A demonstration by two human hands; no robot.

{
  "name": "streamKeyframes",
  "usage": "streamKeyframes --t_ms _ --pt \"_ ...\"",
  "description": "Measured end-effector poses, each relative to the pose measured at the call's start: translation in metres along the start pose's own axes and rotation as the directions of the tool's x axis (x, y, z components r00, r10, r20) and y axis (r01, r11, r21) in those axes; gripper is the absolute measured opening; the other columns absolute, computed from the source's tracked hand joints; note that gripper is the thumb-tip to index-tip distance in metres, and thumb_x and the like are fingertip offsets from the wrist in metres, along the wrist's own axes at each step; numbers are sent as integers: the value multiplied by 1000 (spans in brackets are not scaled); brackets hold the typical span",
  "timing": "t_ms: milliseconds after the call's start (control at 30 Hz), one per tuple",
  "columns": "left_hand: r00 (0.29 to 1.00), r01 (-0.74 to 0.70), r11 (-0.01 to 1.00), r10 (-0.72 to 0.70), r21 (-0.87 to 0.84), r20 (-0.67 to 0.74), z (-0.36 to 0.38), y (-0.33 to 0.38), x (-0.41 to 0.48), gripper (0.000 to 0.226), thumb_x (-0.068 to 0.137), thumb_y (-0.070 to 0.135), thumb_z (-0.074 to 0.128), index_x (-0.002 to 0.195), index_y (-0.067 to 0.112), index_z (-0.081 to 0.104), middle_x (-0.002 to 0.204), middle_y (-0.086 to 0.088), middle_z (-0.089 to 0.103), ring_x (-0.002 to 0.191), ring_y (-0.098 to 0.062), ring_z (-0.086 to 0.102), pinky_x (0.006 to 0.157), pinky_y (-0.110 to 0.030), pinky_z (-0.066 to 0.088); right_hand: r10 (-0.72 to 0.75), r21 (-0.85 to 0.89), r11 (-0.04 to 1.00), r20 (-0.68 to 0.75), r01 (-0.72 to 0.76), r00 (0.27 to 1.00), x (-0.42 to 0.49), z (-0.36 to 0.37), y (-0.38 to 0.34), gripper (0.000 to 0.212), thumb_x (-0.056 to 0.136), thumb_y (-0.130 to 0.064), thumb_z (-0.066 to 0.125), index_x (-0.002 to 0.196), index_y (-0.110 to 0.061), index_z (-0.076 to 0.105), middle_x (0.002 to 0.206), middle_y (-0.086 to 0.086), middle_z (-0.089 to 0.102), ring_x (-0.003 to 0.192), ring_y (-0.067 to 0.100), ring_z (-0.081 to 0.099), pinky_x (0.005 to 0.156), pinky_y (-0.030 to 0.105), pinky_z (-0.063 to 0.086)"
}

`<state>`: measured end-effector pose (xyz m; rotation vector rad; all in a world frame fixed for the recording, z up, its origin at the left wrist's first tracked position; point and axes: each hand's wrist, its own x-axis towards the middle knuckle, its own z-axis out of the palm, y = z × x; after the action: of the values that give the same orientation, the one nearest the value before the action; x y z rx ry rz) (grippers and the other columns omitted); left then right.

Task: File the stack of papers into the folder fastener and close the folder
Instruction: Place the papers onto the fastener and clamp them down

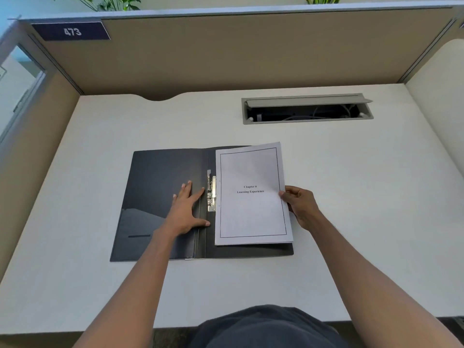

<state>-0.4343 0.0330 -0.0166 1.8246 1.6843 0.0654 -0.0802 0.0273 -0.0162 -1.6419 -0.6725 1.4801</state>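
Currently the desk (351,197) carries an open dark folder (160,197), spine running away from the person. Landmark: the metal fastener (211,190), which stands just right of the spine, long axis along it. Papers (252,194) lie on the right leaf, long axis parallel to the fastener, punched edge just beside it, apparently not yet threaded; the top sheet reads "Chapter 6". Left hand (187,209) lies flat and spread on the left leaf, index fingertip almost at the fastener. Right hand (300,204) pinches the papers' far edge, thumb on top. Judgement: the left hand is nearer the fastener, the right must slide the papers leftward onto it.
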Motion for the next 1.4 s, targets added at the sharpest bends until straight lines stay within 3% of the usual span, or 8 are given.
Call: streamKeyframes --t_ms 433,567,700,867,1067,1233,1300,1400 --pt "1000 2 999 -3 50 7 4 -1 3 116 73 44 89 164 31 18 174 -4 -10 160 -23 -12 127 -44 -6 23 -71 997 -47 -27 999 7 15 3 35 88 -7 75 121 3 67 107 16 76 103 31 73 99 44 56" --pt "1000 -4 998 4 56 8 4 -1 3 116 74 45 88 164 31 17 173 -6 -9 160 -25 -12 126 -45 -6 12 -131 991 -64 -21 998 5 17 0 32 90 -6 73 119 4 65 96 10 74 76 14 70 64 19 56" --pt "1000 -3 998 3 62 13 3 -2 6 112 75 41 88 164 29 21 174 -9 -5 160 -27 -10 127 -49 -5 -24 -219 976 -100 2 995 5 23 -5 26 92 -8 71 117 -3 64 87 5 69 61 2 61 56 13 47" --pt "991 6 1000 -10 -31 -130 -6 13 18 77 89 28 76 157 24 41 168 -12 28 157 -31 21 126 -58 13 -121 -390 917 -63 87 991 3 23 -8 23 89 -26 74 104 -10 68 91 14 74 77 14 66 72 30 50" --pt "933 -50 962 -51 -270 -355 -26 47 45 40 96 13 64 135 6 65 137 -14 64 128 -28 58 104 -23 37 -247 -702 696 -38 150 968 -2 30 -14 30 91 -25 72 114 -11 58 95 -2 61 87 19 59 78 27 41" --pt "944 -9 940 -105 -341 -313 -33 57 85 21 96 10 57 110 16 71 120 -10 65 111 -28 64 99 -34 47 -265 -714 687 -74 135 961 3 29 -16 31 89 -22 72 112 -4 62 106 10 65 81 17 57 75 25 39" --pt "943 -19 951 -86 -309 -322 -34 59 102 29 92 6 53 73 27 48 86 0 53 77 -21 54 75 -32 44 -257 -699 703 -78 131 963 4 29 -17 32 90 -21 71 115 -4 62 107 8 65 85 18 59 78 25 40" --pt "942 -30 958 -68 -285 -328 -34 58 123 30 90 5 54 64 14 40 66 0 36 61 -17 30 63 -29 31 -242 -674 729 -88 122 966 5 29 -18 29 91 -20 70 115 -5 63 102 6 65 84 18 58 78 25 40"
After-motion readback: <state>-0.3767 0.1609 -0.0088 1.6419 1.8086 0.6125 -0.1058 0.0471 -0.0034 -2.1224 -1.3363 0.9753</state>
